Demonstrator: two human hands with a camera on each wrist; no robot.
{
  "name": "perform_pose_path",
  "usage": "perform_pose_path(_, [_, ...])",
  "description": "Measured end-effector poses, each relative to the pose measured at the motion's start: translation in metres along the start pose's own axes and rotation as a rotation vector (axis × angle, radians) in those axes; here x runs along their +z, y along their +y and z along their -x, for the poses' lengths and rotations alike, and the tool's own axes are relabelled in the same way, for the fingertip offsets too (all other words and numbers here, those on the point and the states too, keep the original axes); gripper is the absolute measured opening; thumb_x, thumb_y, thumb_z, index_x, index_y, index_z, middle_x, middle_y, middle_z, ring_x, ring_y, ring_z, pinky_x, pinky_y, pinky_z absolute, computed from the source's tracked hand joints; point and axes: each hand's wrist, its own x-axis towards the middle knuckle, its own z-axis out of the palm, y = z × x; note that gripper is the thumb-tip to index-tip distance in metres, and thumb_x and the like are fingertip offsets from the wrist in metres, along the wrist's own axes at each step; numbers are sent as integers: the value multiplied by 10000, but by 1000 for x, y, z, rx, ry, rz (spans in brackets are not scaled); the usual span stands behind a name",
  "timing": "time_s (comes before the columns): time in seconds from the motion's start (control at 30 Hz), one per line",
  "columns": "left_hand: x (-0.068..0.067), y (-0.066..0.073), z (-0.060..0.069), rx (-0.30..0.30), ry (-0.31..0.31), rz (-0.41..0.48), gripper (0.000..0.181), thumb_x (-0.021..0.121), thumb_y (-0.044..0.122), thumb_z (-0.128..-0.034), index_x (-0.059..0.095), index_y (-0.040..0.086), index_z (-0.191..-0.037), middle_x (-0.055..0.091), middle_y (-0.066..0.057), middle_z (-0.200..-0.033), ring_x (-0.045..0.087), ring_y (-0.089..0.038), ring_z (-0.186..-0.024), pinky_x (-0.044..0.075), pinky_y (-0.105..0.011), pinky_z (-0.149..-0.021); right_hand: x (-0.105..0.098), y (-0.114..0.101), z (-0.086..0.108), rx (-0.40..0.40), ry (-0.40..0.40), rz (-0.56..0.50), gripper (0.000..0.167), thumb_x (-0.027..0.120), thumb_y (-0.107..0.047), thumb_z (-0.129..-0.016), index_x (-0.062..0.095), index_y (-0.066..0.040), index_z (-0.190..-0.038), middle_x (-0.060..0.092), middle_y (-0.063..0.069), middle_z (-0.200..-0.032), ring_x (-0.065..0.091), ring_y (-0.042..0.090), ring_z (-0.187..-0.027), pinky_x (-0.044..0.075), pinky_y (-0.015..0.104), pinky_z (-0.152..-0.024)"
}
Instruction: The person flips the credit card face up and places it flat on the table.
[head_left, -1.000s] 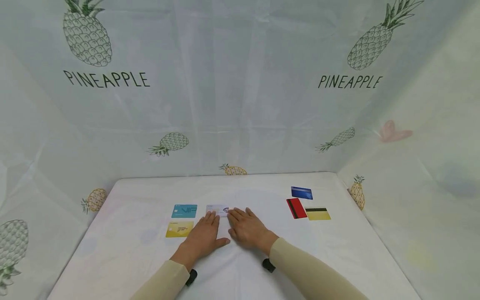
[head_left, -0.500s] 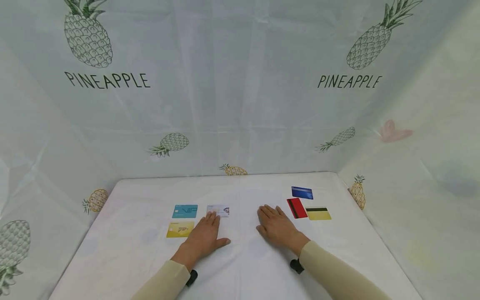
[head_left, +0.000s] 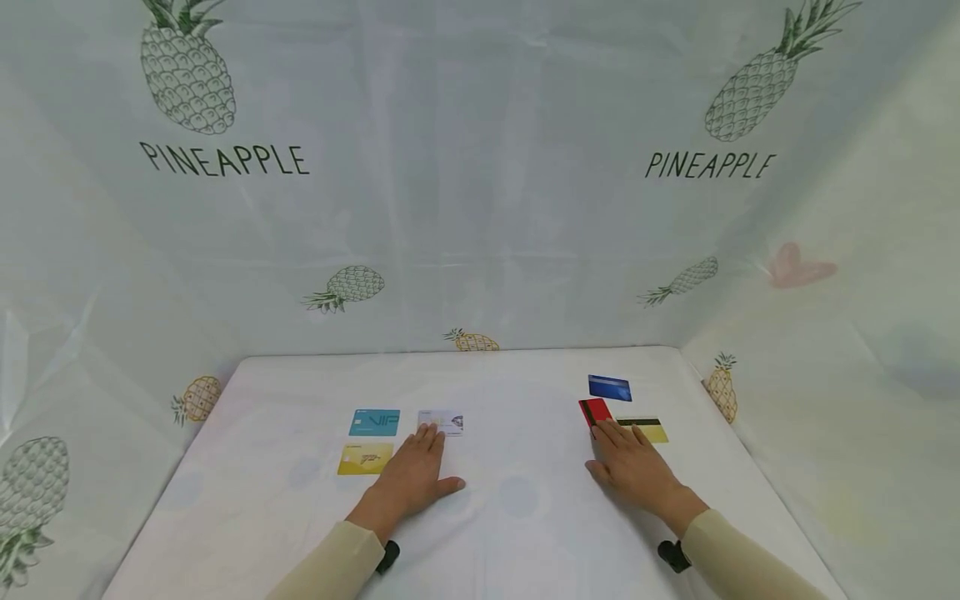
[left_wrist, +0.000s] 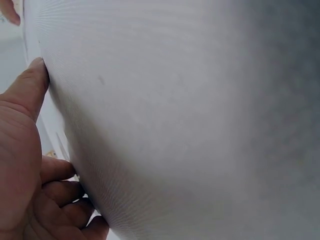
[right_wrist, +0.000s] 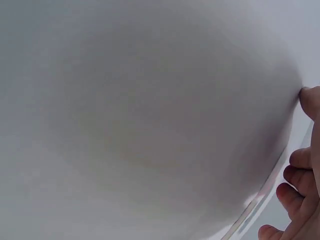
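Note:
My left hand point(head_left: 411, 475) rests flat on the table in the head view, fingertips at the lower edge of a pale card point(head_left: 446, 421), thumb spread to the right. A teal VIP card point(head_left: 374, 422) lies left of the pale one, and a gold card point(head_left: 364, 459) lies below the teal one. On the right side my right hand point(head_left: 633, 467) lies with extended fingers over the lower parts of a red card point(head_left: 595, 409) and a yellow card with a black stripe point(head_left: 651, 430), partly hiding both. Just beyond them is a blue card point(head_left: 610, 387).
A white cloth covers the table point(head_left: 517, 533). Behind it and at both sides hang pale sheets point(head_left: 480, 208) printed with pineapples. The table's back edge runs just beyond the blue card.
My right hand has moved from the pale card rightward across the table to the red and yellow cards. My left hand has stayed at the pale card.

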Motion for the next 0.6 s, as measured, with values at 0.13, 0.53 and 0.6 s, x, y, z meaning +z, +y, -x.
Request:
perform_pose_path(0.13, [1,1,0,-8,1,-12,962,551,682,-861,346,-21,-1484,253,-194,-1562,200,-339,-1447,209,-487,-1140,1,11,14,28,-6,-17,662,539,-453,-973,451,24,-1423,414,189,-1477,356,372,-1369,244,606,-1083])
perform_pose_path(0.53, [-2,5,1,-10,-7,-21,947,558,662,-869,336,-20,-1489,251,-195,-1563,192,-335,-1450,193,-493,-1143,5,-7,10,-23,-2,-73,655,554,-463,-960,478,21,-1394,407,182,-1483,331,361,-1388,219,569,-1112])
perform_pose_path(0.6, [-2,5,2,-4,-4,-24,940,563,651,-874,339,-28,-1485,256,-204,-1559,198,-344,-1447,193,-503,-1141,5,-15,7,-41,-15,-62,656,556,-479,-955,484,3,-1393,406,163,-1490,324,347,-1395,217,562,-1116])
